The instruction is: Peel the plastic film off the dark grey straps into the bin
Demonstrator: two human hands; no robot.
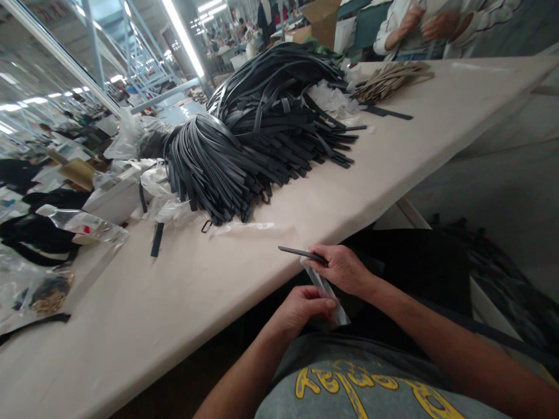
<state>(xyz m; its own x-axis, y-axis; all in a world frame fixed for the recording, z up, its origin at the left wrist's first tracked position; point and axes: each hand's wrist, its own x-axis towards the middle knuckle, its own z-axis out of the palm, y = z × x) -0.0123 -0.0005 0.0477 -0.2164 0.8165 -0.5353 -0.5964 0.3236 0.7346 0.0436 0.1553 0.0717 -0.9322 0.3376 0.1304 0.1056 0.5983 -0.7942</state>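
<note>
Head view shows the person's right hand (347, 269) closed around a thin, flat, dark bar-like piece (293, 251) whose free end points left over the edge of a long, pale-covered table (135, 320). Just below, the left hand (301, 308) pinches the lower part of a narrow, translucent white strip (322, 283); this strip hangs in front of the table edge, its upper end at the right hand. Among the containers, a clear plastic bag (55, 288) at the table's left side holds many small gold-coloured pieces. Near it, a clear plastic bottle with a red mark (89, 227) lies on its side; whether it contains anything cannot be told. Farther back stands a brown cardboard box (322, 23) with raised flaps, its inside hidden. Crumpled clear plastic (334, 100) sits between 1 bundle of tan strips (391, 81) and a large heap of glossy black straps (279, 105), whose nearer bundle fans toward the person. Beyond the table's far edge, 2 hands of a co-worker (439, 26) show in front of a white-sleeved top.
</note>
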